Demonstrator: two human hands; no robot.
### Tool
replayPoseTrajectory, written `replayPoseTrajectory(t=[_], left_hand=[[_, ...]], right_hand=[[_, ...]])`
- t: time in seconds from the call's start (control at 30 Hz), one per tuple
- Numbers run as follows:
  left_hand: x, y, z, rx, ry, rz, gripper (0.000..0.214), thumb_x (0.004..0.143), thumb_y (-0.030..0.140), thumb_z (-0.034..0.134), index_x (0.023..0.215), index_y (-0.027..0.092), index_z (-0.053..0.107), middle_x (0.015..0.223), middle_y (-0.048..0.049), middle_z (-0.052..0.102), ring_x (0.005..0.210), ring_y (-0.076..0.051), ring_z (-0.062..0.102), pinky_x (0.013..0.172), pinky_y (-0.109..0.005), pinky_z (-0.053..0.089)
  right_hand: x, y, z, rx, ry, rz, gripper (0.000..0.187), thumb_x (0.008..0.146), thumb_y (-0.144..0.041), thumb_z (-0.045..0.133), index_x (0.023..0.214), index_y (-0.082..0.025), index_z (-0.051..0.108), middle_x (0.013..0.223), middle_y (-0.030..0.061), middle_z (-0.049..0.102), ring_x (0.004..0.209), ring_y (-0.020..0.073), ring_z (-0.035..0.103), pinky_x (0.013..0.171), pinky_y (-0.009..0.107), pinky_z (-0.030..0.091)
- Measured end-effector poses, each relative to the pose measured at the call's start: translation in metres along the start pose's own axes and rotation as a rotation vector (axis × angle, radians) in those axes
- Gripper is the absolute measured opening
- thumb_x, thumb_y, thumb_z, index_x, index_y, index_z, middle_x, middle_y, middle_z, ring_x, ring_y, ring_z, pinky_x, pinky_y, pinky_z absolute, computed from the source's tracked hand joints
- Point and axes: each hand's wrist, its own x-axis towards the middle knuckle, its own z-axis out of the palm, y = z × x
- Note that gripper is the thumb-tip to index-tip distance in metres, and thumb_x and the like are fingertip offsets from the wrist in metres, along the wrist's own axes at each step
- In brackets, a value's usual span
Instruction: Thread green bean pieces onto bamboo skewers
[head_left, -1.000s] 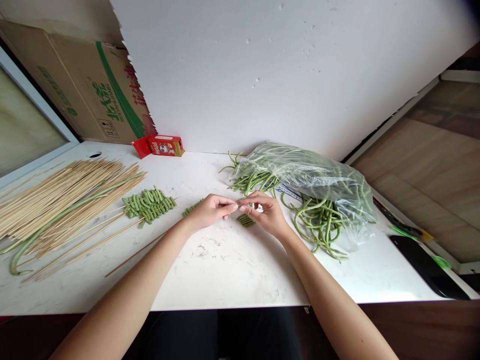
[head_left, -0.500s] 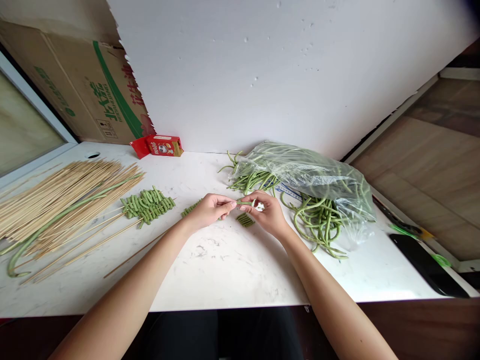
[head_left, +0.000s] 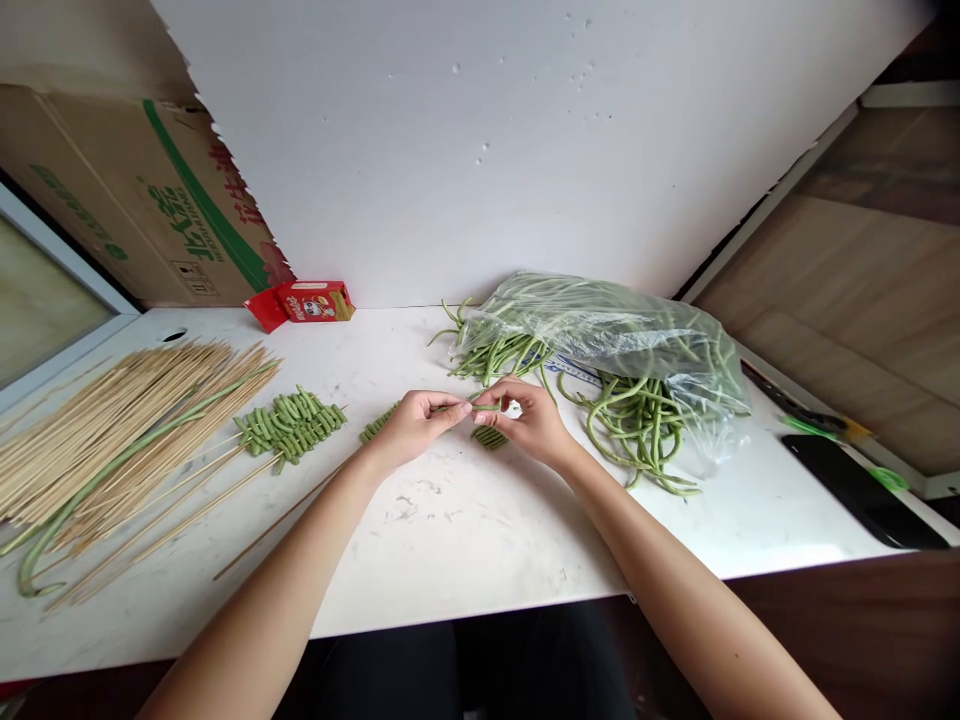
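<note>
My left hand [head_left: 414, 424] pinches a bamboo skewer [head_left: 300, 505] that runs down-left across the white table [head_left: 465, 530], with several cut bean pieces [head_left: 376, 424] threaded on it. My right hand [head_left: 529, 418] pinches a short green bean piece [head_left: 486, 407] at the skewer's tip. The two hands meet fingertip to fingertip above a small pile of cut bean pieces [head_left: 489, 437].
A heap of bare bamboo skewers [head_left: 105, 420] lies at the left with one long bean [head_left: 112, 460] over it. Finished bean skewers [head_left: 289, 420] lie beside it. A plastic bag of long beans [head_left: 607, 350] sits at the right, a black knife [head_left: 855, 480] further right, a red carton [head_left: 307, 300] at the back.
Both hands stay pinched together at the skewer tip. The view has tilted slightly, so everything sits a little lower and to the left.
</note>
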Motion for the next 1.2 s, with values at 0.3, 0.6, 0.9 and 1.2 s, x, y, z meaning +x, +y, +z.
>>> replayPoseTrajectory(t=[0.3,0.6,0.9,1.2], left_hand=[[0.0,-0.002,0.001,0.006,-0.032,0.001,0.047,0.087,0.058,0.082,0.099,0.013,0.085,0.088,-0.0077,0.08,0.082,-0.019,0.066,0.077,-0.029,0.046],[0.002,-0.013,-0.002,-0.025,-0.129,-0.003,0.047,0.09,0.057,0.08,0.105,0.013,0.086,0.101,-0.0106,0.082,0.089,-0.019,0.069,0.084,-0.031,0.049],[0.001,-0.01,0.0,-0.09,-0.227,0.007,0.043,0.087,0.056,0.083,0.097,0.015,0.087,0.093,-0.0088,0.079,0.084,-0.018,0.066,0.08,-0.03,0.048],[0.004,-0.013,-0.017,-0.136,-0.119,-0.019,0.057,0.082,0.064,0.084,0.102,0.011,0.085,0.06,0.0066,0.04,0.059,-0.009,0.031,0.061,-0.026,0.029]], right_hand=[[0.001,0.0,0.003,0.007,-0.044,0.009,0.038,0.094,-0.061,0.077,0.087,-0.024,0.075,0.085,0.0063,0.073,0.086,0.0235,0.062,0.076,0.036,0.049],[-0.003,0.004,0.005,0.038,-0.162,0.04,0.036,0.102,-0.058,0.065,0.09,-0.024,0.066,0.088,0.0052,0.069,0.087,0.0233,0.062,0.082,0.037,0.049],[-0.005,0.004,0.003,0.302,-0.295,0.169,0.042,0.095,-0.062,0.074,0.089,-0.022,0.061,0.08,0.002,0.062,0.073,0.018,0.055,0.067,0.031,0.045],[-0.003,0.003,0.0,0.385,-0.172,0.18,0.036,0.089,-0.057,0.083,0.09,-0.022,0.073,0.079,0.0016,0.063,0.069,0.0165,0.053,0.064,0.031,0.041]])
